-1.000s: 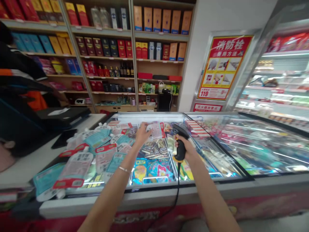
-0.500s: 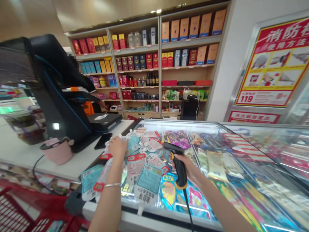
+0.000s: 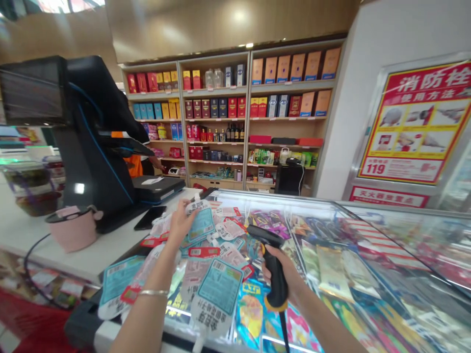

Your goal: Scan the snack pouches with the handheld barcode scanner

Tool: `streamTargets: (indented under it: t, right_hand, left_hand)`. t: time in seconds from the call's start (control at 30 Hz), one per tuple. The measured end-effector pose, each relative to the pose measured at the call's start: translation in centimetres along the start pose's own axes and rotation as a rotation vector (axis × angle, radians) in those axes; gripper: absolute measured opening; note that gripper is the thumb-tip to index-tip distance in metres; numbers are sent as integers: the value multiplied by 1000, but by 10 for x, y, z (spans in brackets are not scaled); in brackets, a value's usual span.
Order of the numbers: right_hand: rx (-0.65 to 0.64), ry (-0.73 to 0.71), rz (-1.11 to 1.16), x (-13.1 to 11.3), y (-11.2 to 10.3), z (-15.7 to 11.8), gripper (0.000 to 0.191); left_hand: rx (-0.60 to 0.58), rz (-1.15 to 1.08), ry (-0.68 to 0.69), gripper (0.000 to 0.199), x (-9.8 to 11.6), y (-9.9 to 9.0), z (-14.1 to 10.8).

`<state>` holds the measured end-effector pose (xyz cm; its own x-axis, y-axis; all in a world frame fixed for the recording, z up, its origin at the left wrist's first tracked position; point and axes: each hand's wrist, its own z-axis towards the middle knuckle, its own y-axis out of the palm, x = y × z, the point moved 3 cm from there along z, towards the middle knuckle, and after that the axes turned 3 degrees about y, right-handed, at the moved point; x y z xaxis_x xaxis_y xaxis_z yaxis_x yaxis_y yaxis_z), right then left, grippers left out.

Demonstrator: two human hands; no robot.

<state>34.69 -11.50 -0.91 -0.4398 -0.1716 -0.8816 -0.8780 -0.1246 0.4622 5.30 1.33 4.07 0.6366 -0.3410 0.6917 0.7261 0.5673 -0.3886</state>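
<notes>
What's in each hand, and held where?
The left hand pinches a teal-labelled pouch by its side edge; the right hand grips a corded barcode scanner by its handle.

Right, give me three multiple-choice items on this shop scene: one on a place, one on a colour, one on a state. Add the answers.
1. Where does the pink round tub stand?
A) Inside the freezer
B) On the white counter
C) On a wooden shelf

2. What colour is the pistol-grip barcode scanner in the right hand?
A) Black
B) Red
C) White

3. What is the left hand doing?
A) Resting flat on the glass
B) Lying open on the counter
C) Gripping a clear plastic pouch with a teal label

1: B, the tub sits on the counter.
2: A, its body is black.
3: C, the fingers close on the pouch.
</notes>
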Motion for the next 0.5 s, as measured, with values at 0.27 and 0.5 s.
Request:
streamTargets:
  t: [0.27,0.5]
  right_hand:
    - [-51,-173,-312,-8,15,-16,41]
    - [-92,-209,-441,-7,21,-23,40]
  left_hand:
    - [118,-567,-185,55,14,26,-16]
    - [184,-229,-99,41,15,17,-18]
